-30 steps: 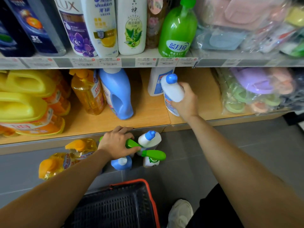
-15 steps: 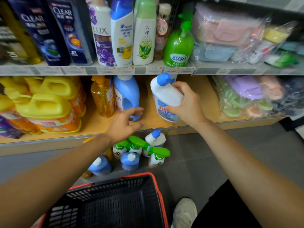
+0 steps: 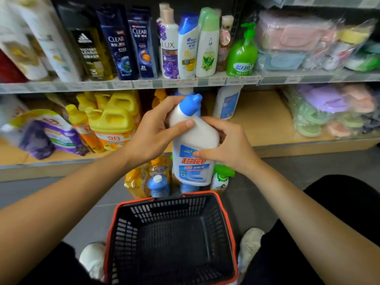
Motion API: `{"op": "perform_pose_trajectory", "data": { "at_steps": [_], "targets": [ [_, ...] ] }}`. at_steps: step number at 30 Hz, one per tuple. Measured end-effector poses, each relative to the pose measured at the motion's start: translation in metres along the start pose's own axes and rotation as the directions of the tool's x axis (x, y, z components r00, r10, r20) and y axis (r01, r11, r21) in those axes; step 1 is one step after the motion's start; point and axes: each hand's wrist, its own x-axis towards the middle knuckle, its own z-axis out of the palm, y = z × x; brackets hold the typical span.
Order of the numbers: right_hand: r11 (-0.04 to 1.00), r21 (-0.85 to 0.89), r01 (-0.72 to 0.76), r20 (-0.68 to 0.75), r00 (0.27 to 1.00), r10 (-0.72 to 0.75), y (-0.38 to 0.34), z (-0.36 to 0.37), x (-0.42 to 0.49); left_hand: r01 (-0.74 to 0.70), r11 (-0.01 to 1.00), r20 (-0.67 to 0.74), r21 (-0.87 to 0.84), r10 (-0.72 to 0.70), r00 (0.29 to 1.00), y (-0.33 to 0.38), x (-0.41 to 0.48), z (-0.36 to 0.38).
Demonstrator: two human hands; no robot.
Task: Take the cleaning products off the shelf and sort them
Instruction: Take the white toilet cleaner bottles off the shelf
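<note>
Both hands hold a white toilet-cleaner bottle [image 3: 195, 140] with a blue angled cap and a blue label, upright in front of the lower shelf. My left hand [image 3: 152, 134] grips its neck, thumb across the front. My right hand [image 3: 224, 145] wraps its right side, fingers on the label. A second white bottle with a blue label [image 3: 227, 102] stands on the lower shelf behind. On the floor below sit orange bottles [image 3: 139, 179], a blue-capped bottle [image 3: 158, 185] and a green-capped spray bottle [image 3: 221, 177].
A black basket with a red rim [image 3: 115, 223] stands on the grey floor between my white shoes. Yellow detergent jugs [image 3: 115, 120] and a purple refill pouch [image 3: 51, 132] fill the lower shelf's left. Shampoo bottles line the upper shelf; bagged goods [image 3: 329, 112] lie right.
My left hand rose from the floor bottles and took the neck of the white bottle. My right hand brought the bottle off the shelf toward me. The view tilted up.
</note>
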Motion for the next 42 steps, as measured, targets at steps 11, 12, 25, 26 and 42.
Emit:
{"op": "perform_pose_trajectory", "data": {
  "at_steps": [11,12,25,26,42],
  "targets": [
    [0.944,0.196,-0.264,0.224,0.95,0.219,0.033,0.06,-0.049,0.246,0.925,-0.284,-0.29,-0.329,0.901,-0.003,-0.079,-0.011],
    [0.938,0.21,-0.277,0.231,0.946,0.228,0.033,0.061,-0.05,0.255,0.917,-0.291,-0.306,-0.345,0.892,-0.004,-0.081,-0.014],
    [0.978,0.026,-0.207,0.07,0.976,0.204,0.032,0.088,-0.068,0.245,0.958,-0.391,0.15,-0.17,0.905,-0.022,-0.092,-0.036],
    [0.975,0.041,-0.218,0.088,0.973,0.214,0.032,0.089,-0.068,0.242,0.958,-0.362,0.153,-0.174,0.916,-0.023,-0.091,-0.035],
    [0.782,0.369,-0.503,0.512,0.812,0.281,0.044,0.069,-0.047,0.339,0.869,-0.054,-0.362,-0.382,0.922,-0.014,-0.08,-0.04]
  ]
}}
